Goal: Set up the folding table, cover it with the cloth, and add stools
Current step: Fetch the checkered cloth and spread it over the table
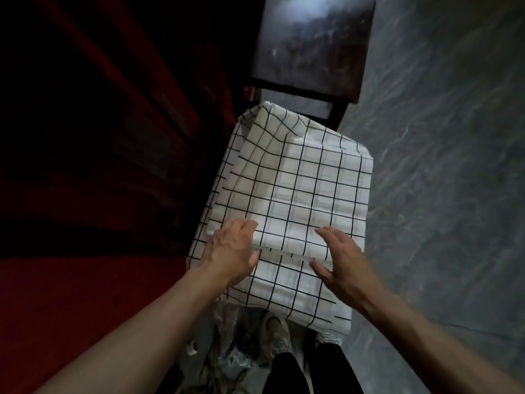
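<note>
A folded white cloth with a black grid pattern (295, 189) lies in layers in the middle of the view, on something it hides. My left hand (230, 248) rests on the cloth's near left part, fingers spread, palm down. My right hand (343, 263) hovers just over the near right part of the cloth, fingers apart, holding nothing. A dark stool or small table (309, 44) with a glossy top stands just beyond the cloth.
A dark red surface (85, 166) fills the left side, close against the cloth. Grey marbled floor (443, 137) stretches to the right. Crumpled plastic wrapping (227, 345) and my shoes (275, 334) are below the cloth's near edge.
</note>
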A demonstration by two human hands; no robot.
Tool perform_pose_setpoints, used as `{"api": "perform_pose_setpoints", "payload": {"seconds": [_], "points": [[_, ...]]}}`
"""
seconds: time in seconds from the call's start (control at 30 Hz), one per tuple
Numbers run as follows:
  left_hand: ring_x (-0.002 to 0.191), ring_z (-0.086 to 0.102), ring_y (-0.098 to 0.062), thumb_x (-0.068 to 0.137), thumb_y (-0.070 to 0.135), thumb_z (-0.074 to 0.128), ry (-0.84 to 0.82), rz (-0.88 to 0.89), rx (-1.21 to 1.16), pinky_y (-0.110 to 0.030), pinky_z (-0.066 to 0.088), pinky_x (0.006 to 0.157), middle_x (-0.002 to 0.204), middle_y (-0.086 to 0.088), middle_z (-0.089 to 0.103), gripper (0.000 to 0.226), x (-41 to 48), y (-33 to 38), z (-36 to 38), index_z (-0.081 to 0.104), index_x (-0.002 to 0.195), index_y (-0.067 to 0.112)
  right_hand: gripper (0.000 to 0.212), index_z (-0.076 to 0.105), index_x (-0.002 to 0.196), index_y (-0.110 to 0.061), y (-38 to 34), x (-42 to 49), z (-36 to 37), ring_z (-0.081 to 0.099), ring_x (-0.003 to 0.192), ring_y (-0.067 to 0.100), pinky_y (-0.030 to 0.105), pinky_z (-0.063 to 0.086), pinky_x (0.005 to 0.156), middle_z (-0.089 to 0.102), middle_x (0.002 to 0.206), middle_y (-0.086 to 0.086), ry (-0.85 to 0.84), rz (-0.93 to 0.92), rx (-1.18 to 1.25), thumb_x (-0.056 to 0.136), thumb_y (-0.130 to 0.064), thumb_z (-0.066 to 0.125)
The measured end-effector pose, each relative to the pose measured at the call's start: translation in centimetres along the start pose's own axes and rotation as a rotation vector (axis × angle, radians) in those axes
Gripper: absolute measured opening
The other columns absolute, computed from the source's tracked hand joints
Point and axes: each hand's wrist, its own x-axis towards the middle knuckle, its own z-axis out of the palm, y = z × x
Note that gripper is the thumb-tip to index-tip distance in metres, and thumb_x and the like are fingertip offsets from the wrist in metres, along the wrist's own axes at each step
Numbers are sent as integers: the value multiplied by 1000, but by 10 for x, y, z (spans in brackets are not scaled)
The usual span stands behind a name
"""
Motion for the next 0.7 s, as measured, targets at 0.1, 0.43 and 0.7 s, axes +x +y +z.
{"api": "perform_pose_setpoints", "payload": {"seconds": [0.1, 0.43, 0.7], "points": [[124, 42, -19, 83, 34, 69, 20, 38, 37, -32, 40, 101, 134, 0, 47, 54, 13, -8, 24, 45, 130, 23, 68, 42, 146, -19, 10, 14, 24, 36, 138, 17, 22, 24, 110, 41, 150, 1, -15, -15, -32, 87, -37, 71], [124, 48, -30, 70, 6, 74, 65, 213, 143, -39, 47, 96, 138, -15, 52, 45, 25, -17, 31, 63, 113, 12, 70, 57, 120, -18, 21, 28, 53, 41, 130, 27, 38, 45, 100, 46, 135, 6, 126, -88, -169, 62, -38, 89], [101, 60, -27, 63, -8, 71, 119, 288, 195, -35, 51, 76, 120, -9, 61, 44, 34, -18, 17, 64, 102, 10, 33, 65, 109, -10, 15, 30, 47, 53, 121, 32, 45, 53, 90, 58, 126, 13, 196, -93, -227, 77, -9, 76]]}}
